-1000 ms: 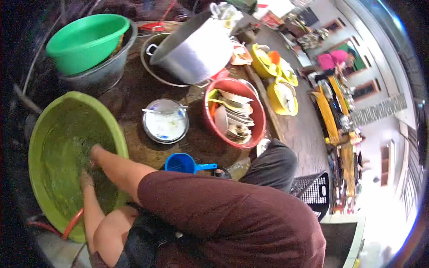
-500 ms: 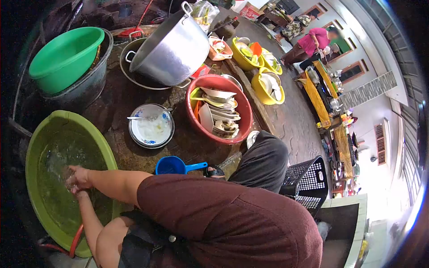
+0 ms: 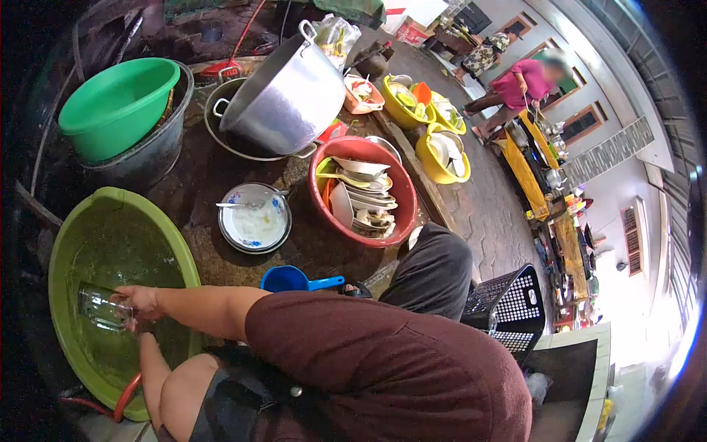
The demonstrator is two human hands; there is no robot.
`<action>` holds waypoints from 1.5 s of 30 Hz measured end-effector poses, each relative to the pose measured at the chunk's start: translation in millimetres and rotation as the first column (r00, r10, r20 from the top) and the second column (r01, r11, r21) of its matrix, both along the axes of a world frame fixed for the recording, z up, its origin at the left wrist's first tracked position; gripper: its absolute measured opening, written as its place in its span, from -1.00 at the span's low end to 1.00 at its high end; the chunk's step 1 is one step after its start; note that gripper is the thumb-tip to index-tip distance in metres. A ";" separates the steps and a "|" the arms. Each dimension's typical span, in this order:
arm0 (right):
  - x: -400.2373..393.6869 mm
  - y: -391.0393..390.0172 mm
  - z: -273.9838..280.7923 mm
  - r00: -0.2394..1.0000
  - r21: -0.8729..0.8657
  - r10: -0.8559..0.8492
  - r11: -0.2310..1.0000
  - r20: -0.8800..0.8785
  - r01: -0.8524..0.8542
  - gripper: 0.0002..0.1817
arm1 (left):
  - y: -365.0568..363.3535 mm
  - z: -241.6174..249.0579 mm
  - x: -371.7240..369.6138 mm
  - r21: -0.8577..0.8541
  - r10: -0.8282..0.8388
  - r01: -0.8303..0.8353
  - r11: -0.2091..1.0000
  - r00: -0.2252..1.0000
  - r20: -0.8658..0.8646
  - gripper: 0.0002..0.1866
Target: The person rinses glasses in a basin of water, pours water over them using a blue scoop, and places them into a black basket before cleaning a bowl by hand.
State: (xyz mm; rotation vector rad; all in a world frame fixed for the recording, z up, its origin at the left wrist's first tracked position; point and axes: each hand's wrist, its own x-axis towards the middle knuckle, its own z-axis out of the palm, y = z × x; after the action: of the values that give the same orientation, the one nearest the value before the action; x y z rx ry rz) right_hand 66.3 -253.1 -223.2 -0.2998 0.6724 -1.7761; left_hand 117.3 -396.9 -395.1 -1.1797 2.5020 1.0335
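Over the murky water of the large olive-green basin is a clear glass item, lying on its side. My right hand, at the end of the maroon sleeve, grips its near end. Just below, my left hand is close against the glass and my right hand; its fingers are mostly hidden. A blue dipper sits on the wet floor right of the basin. Stacked bowls with a spoon and whitish food remains stand above the dipper. A red basin holds stacked dirty dishes.
A green tub rests in a dark tub at upper left. A big metal pot stands beyond the bowls. Yellow basins hold dishes. A black crate is at right. Two people are in the background; a red hose crosses the basin's rim.
The glass item now shows clearly at the surface, where splashing water and blurred hands were before. The view has shifted slightly. The background person in pink has changed posture.
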 end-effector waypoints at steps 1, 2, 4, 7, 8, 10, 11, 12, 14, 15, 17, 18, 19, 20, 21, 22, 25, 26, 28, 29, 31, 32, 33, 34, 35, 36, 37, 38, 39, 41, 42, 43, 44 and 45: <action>-2.5 4.5 6.5 1.000 -0.013 -0.005 1.000 0.003 0.005 -0.61 | 0.5 1.0 0.5 0.032 0.008 -0.008 0.999 1.000 -0.019 -0.51; -6.5 6.8 4.1 1.000 -0.011 -0.004 1.000 -0.005 0.004 -0.61 | 1.7 0.6 0.5 0.063 0.018 -0.015 0.998 0.999 -0.036 -0.51; -16.6 14.0 -0.7 0.997 -0.160 -0.056 0.986 -0.049 0.048 -0.57 | 4.3 -0.1 0.1 0.130 0.038 -0.028 0.991 0.996 -0.075 -0.50; -19.5 62.4 57.5 0.984 -0.124 -0.177 0.976 0.019 0.178 -0.54 | 10.5 2.0 2.0 0.248 0.090 -0.058 0.967 0.988 -0.122 -0.49; -28.6 74.1 60.4 0.990 -0.178 -0.127 0.977 -0.068 0.113 -0.51 | 9.9 1.2 3.7 0.284 0.115 -0.072 0.956 0.984 -0.137 -0.49; -39.8 102.6 76.7 0.967 -0.155 -0.216 0.969 -0.137 0.194 -0.53 | 9.7 3.2 4.2 0.351 0.150 -0.087 0.932 0.977 -0.155 -0.48; -48.2 119.1 86.0 0.958 -0.187 -0.229 0.963 -0.175 0.196 -0.54 | 12.3 8.1 5.0 0.386 0.171 -0.096 0.918 0.971 -0.166 -0.48; -56.3 140.8 102.3 0.944 -0.138 -0.227 0.970 -0.239 0.199 -0.55 | 12.6 10.6 7.1 0.419 0.193 -0.104 0.902 0.965 -0.176 -0.48; -71.5 187.3 131.3 0.866 -0.046 -0.273 0.959 -0.418 0.280 -0.55 | 8.2 14.2 10.3 0.480 0.233 -0.114 0.870 0.953 -0.195 -0.47; -78.7 210.7 141.5 0.790 -0.013 -0.311 0.933 -0.528 0.359 -0.56 | 12.1 18.0 11.3 0.509 0.253 -0.118 0.853 0.946 -0.204 -0.47; -92.2 269.2 166.5 0.847 -0.015 -0.328 0.935 -0.419 0.354 -0.58 | 9.2 24.4 14.0 0.562 0.294 -0.123 0.818 0.929 -0.225 -0.46; -98.7 301.5 176.3 0.835 0.006 -0.345 0.923 -0.428 0.384 -0.58 | 9.3 26.5 15.0 0.590 0.318 -0.126 0.797 0.919 -0.234 -0.46; -101.0 332.7 189.2 0.823 0.028 -0.363 0.909 -0.436 0.416 -0.58 | 8.8 28.8 16.1 0.617 0.338 -0.125 0.777 0.909 -0.242 -0.45; -93.9 361.0 212.8 0.795 0.068 -0.399 0.875 -0.457 0.479 -0.61 | 8.5 31.1 17.3 0.641 0.362 -0.127 0.757 0.898 -0.249 -0.45; -85.8 389.7 235.9 0.763 0.106 -0.434 0.834 -0.479 0.541 -0.63 | 8.6 33.6 17.4 0.669 0.382 -0.122 0.733 0.888 -0.257 -0.45; -85.6 421.7 246.3 0.705 0.103 -0.469 0.791 -0.532 0.603 -0.61 | 9.9 36.1 15.5 0.697 0.409 -0.123 0.707 0.874 -0.261 -0.44; -56.5 503.0 282.0 0.534 -0.003 -0.611 0.660 -0.585 0.751 -0.59 | 0.7 43.6 15.8 0.773 0.484 -0.090 0.628 0.823 -0.298 -0.43; -45.2 534.3 286.6 0.523 -0.023 -0.651 0.638 -0.550 0.770 -0.59 | -1.3 49.6 15.1 0.802 0.517 -0.070 0.593 0.797 -0.312 -0.43; -17.8 596.0 286.6 0.418 -0.080 -0.749 0.527 -0.513 0.846 -0.59 | -3.7 58.4 9.0 0.858 0.587 -0.023 0.513 0.739 -0.331 -0.42; 2.2 620.0 284.5 0.320 -0.121 -0.802 0.432 -0.504 0.894 -0.59 | -4.7 64.3 7.2 0.882 0.625 0.012 0.471 0.701 -0.343 -0.42; 45.1 662.0 285.9 0.133 -0.159 -0.837 0.252 -0.532 0.955 -0.61 | -5.7 80.6 0.9 0.920 0.698 0.085 0.384 0.625 -0.349 -0.41; 67.9 680.7 283.5 0.020 -0.179 -0.837 0.140 -0.548 0.974 -0.62 | -1.3 92.8 -2.8 0.934 0.746 0.103 0.343 0.575 -0.337 -0.43; 92.1 697.6 279.8 -0.088 -0.197 -0.824 0.029 -0.560 0.980 -0.62 | 6.1 109.4 -5.8 0.945 0.789 0.124 0.303 0.523 -0.322 -0.44; 117.7 713.9 276.3 -0.151 -0.227 -0.814 -0.025 -0.561 0.974 -0.62 | 11.3 121.0 -7.9 0.963 0.877 0.156 0.218 0.403 -0.264 -0.46; 141.2 728.0 273.8 -0.206 -0.255 -0.801 -0.070 -0.563 0.965 -0.62 | 12.9 122.9 -11.8 0.962 0.874 0.157 0.223 0.404 -0.269 -0.46; 162.5 739.5 271.8 -0.272 -0.261 -0.812 -0.153 -0.516 0.953 -0.61 | 14.7 120.2 -16.3 0.968 0.934 0.175 0.181 0.277 -0.225 -0.47; 181.5 751.6 271.2 -0.340 -0.265 -0.815 -0.237 -0.469 0.935 -0.61 | 17.2 116.8 -21.7 0.969 0.974 0.201 0.140 0.146 -0.171 -0.47; 199.3 764.5 270.5 -0.410 -0.248 -0.796 -0.330 -0.446 0.911 -0.62 | 18.2 113.9 -22.1 0.968 0.973 0.205 0.147 0.147 -0.179 -0.47; 217.7 776.6 267.8 -0.482 -0.224 -0.769 -0.426 -0.420 0.876 -0.62 | 15.3 109.4 -19.2 0.913 0.944 0.361 0.192 0.188 -0.272 -0.49; 249.8 805.2 259.6 -0.579 -0.294 -0.668 -0.500 -0.467 0.815 -0.66 | 18.2 109.0 -20.9 0.830 0.886 0.505 0.235 0.241 -0.397 -0.50; 266.7 821.9 256.4 -0.609 -0.317 -0.637 -0.522 -0.472 0.792 -0.68 | 23.9 112.0 -20.0 0.620 0.854 0.784 0.020 0.309 -0.418 -0.50; 283.4 836.8 250.7 -0.640 -0.329 -0.602 -0.553 -0.478 0.766 -0.69 | 27.7 116.6 -18.8 0.337 0.804 0.909 -0.245 0.385 -0.454 -0.51; 299.5 844.0 244.2 -0.685 -0.352 -0.560 -0.593 -0.467 0.725 -0.70 | 28.4 120.3 -19.4 0.710 0.940 0.695 0.116 0.155 -0.305 -0.52; 317.3 850.6 239.8 -0.725 -0.375 -0.514 -0.627 -0.459 0.682 -0.71 | 29.7 124.8 -15.3 0.723 0.917 0.680 0.120 0.203 -0.343 -0.52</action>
State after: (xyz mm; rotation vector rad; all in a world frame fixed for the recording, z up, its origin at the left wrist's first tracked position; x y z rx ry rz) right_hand 383.6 597.6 16.6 0.4878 2.4498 -3.4721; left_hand 102.1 -367.2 -270.3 -0.0419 0.5186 3.6517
